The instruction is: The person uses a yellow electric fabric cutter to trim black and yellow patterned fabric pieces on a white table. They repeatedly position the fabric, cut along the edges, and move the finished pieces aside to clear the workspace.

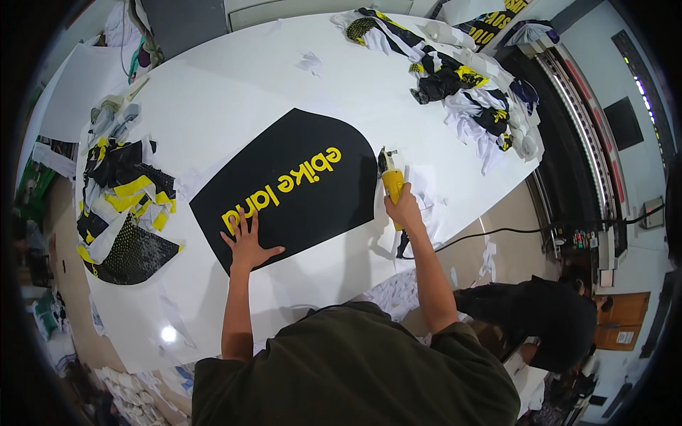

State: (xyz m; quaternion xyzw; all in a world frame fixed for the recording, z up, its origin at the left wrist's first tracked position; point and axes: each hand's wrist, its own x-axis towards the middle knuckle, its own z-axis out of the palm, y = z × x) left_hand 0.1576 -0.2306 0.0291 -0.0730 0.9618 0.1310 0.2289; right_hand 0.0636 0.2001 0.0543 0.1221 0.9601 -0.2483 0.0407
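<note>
Black cloth piece (305, 153) with yellow letters lies flat on the big white tabletop (234, 57), right in front of the person. From where I stand, I see two bare hands at work. The left hand (246, 245) rests on the cloth with its fingers (244, 221) spread wide, the thumb pointing out to the right. It presses near the lower left edge, by the end of the yellow letters, and most of the cloth is above it and to its right. The right hand (405, 209) has its fingers wrapped tight around a yellow power tool (393, 186). That hand is just past the right edge of the cloth, and the tool's metal head (384, 156) is right by that edge; I can't tell if they touch. I count one black cloth piece, one yellow tool and one black cord (526, 228) running off to the right. Two big messy heaps of scraps sit on the tabletop: a left heap (128, 206) and a right heap (469, 85), too tangled to count bit by bit. One other person (547, 312) in dark clothes bends over at the lower right.
</note>
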